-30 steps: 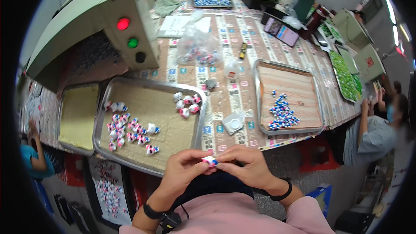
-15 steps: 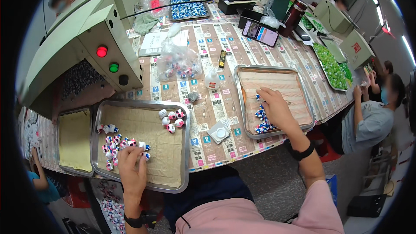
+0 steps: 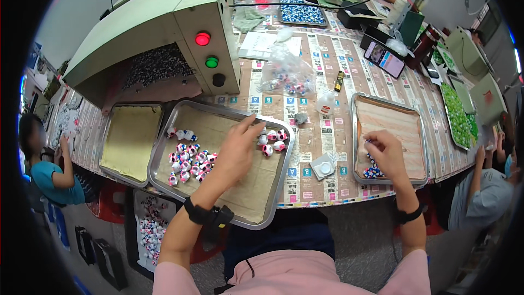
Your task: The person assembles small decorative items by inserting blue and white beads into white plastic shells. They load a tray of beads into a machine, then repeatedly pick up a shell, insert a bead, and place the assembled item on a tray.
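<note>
My left hand [image 3: 236, 150] is over the large metal tray [image 3: 266, 219], its fingers stretched toward a small group of round white-and-pink figurine heads [image 3: 267, 149] in the far right corner. Its thumb is mostly hidden. More such figurine heads [image 3: 191, 162] are clustered in the tray's left half. On the right, my right hand [image 3: 386, 152] is over a second metal tray [image 3: 397, 110] lined with pale striped material. Its thumb and finger pinch what looks like a small blue-and-white piece [image 3: 369, 142]. Several like pieces [image 3: 373, 172] lie beneath it, partly covered by the hand.
A beige machine [image 3: 180, 33] with red and green buttons stands at the back left. Beside the large tray sits a yellow-lined tray [image 3: 128, 142]. Between the trays are a white square holder [image 3: 323, 166], a glue bottle [image 3: 326, 102] and a grey lump [image 3: 301, 118]. A plastic bag [image 3: 288, 74] lies behind.
My left hand has moved from the figurine cluster to the group in the tray's far right corner. My right hand's fingers have curled into a pinch. The view has turned left.
</note>
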